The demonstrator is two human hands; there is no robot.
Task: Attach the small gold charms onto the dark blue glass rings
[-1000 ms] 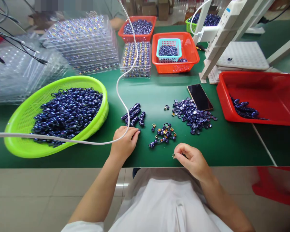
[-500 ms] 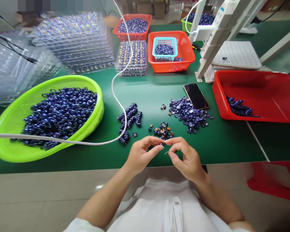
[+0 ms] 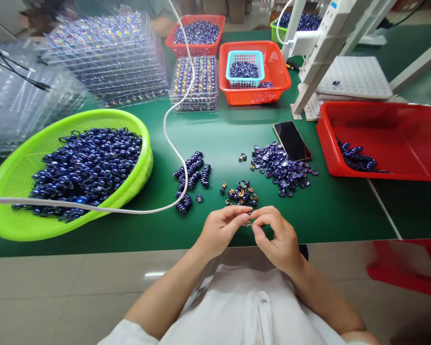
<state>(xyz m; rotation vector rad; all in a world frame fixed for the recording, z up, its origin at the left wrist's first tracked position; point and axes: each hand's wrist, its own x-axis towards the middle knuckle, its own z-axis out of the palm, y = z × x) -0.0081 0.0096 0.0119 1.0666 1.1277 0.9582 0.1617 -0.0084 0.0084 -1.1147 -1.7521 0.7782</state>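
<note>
Left hand [image 3: 221, 232] and right hand [image 3: 278, 237] pinch one small piece [image 3: 249, 224] between touching fingers [image 3: 241, 220], just short of the loose pile [image 3: 241, 191].

Left hand [image 3: 222, 229]: bare forearm angled in from the lower left, thumb and forefinger pinched together at the grip. Right hand [image 3: 278, 238]: bare forearm angled in from the lower right, fingers curled, thumb and forefinger pinched, tips touching those opposite.
</note>
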